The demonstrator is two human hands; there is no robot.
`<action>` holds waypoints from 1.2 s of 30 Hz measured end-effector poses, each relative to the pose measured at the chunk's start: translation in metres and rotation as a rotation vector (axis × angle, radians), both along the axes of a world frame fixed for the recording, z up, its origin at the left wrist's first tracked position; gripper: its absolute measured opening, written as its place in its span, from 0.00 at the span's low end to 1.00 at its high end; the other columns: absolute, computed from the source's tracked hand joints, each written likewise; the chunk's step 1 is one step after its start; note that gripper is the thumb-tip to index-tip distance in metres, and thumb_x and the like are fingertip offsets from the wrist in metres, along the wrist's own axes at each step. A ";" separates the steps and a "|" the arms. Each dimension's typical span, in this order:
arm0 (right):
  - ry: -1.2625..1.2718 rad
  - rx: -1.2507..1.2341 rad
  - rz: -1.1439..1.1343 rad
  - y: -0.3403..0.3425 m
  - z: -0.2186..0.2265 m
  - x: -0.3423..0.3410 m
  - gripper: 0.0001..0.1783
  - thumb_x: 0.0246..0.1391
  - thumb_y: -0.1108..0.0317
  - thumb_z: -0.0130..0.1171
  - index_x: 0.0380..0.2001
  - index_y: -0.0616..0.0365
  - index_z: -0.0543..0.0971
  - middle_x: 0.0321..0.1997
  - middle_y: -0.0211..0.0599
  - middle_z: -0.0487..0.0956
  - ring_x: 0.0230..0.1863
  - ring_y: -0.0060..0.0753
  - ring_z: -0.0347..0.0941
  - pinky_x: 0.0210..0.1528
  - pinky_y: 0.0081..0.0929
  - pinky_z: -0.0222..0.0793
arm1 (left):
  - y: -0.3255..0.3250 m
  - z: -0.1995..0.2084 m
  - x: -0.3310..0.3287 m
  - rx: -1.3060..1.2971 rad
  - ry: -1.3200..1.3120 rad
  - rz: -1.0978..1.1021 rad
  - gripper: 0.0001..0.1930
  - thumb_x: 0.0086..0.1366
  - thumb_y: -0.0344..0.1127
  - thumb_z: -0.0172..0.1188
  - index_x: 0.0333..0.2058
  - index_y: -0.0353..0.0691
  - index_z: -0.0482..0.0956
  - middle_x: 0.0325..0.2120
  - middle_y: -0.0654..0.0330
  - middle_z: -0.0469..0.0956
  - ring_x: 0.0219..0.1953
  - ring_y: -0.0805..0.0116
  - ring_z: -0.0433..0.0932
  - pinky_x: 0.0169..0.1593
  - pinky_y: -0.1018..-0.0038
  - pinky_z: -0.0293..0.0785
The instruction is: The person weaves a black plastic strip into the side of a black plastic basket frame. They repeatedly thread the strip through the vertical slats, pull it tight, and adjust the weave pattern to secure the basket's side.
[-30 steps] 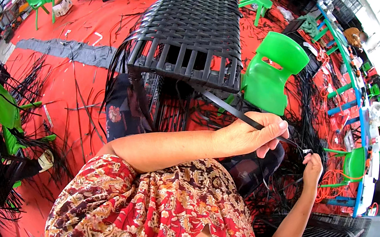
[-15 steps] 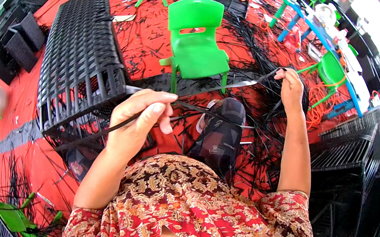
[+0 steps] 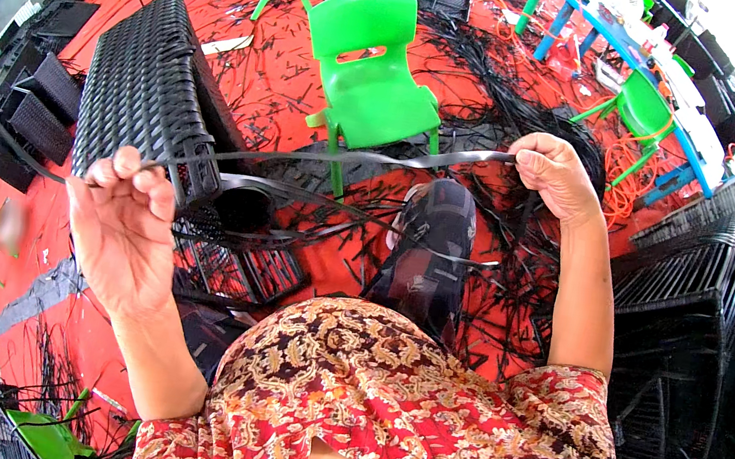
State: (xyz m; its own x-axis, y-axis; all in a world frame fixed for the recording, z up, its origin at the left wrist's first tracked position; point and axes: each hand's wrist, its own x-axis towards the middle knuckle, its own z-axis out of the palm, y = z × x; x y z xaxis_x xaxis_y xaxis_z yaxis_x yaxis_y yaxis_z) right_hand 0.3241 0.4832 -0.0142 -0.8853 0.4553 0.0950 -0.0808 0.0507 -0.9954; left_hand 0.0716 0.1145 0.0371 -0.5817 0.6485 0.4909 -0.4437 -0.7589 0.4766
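Note:
A long, flat black plastic strip (image 3: 351, 158) spans the space in front of my body, bowing slightly. Its right end disappears into my closed right hand (image 3: 555, 179), raised beyond my knee. At the left, my left hand (image 3: 126, 231) is lifted palm toward me, with the strip pinched at its curled fingertips. More of the strip curves away past that hand to the left. Just beyond my left hand is a black woven wicker furniture piece (image 3: 144, 77), tilted on its side. Loose strips trail from its near end across my dark-trousered leg (image 3: 431, 251).
A green plastic chair (image 3: 374, 83) stands straight ahead. Black strip scraps litter the red floor covering (image 3: 256, 107), with a dense heap (image 3: 514, 123) near my right hand. A blue table (image 3: 617, 40) is at the far right; black wire-like frames (image 3: 673, 283) stand close on my right.
My left hand has moved left and turned palm toward me, drawing the strip out longer. My right hand has shifted slightly left and closed more fully. The woven piece has tipped in place.

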 end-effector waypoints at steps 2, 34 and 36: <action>-0.032 0.109 0.012 -0.007 0.002 -0.004 0.12 0.52 0.60 0.63 0.29 0.59 0.78 0.18 0.18 0.66 0.17 0.10 0.52 0.19 0.13 0.45 | -0.008 0.002 -0.012 -0.009 0.054 0.176 0.14 0.70 0.41 0.48 0.37 0.33 0.69 0.40 0.53 0.68 0.42 0.59 0.70 0.46 0.65 0.75; -0.181 1.293 -0.541 0.000 0.028 -0.016 0.15 0.55 0.68 0.57 0.45 0.61 0.77 0.50 0.39 0.76 0.55 0.36 0.70 0.59 0.30 0.60 | 0.053 -0.039 0.031 -0.408 0.333 0.257 0.21 0.72 0.43 0.43 0.52 0.32 0.69 0.41 0.49 0.77 0.46 0.57 0.77 0.49 0.62 0.76; 0.082 0.970 -0.277 -0.072 0.065 -0.045 0.16 0.56 0.67 0.55 0.47 0.61 0.76 0.51 0.40 0.76 0.56 0.37 0.69 0.60 0.32 0.59 | 0.072 -0.059 0.042 -0.466 0.385 0.209 0.19 0.72 0.40 0.43 0.53 0.32 0.68 0.42 0.52 0.77 0.47 0.62 0.76 0.50 0.67 0.76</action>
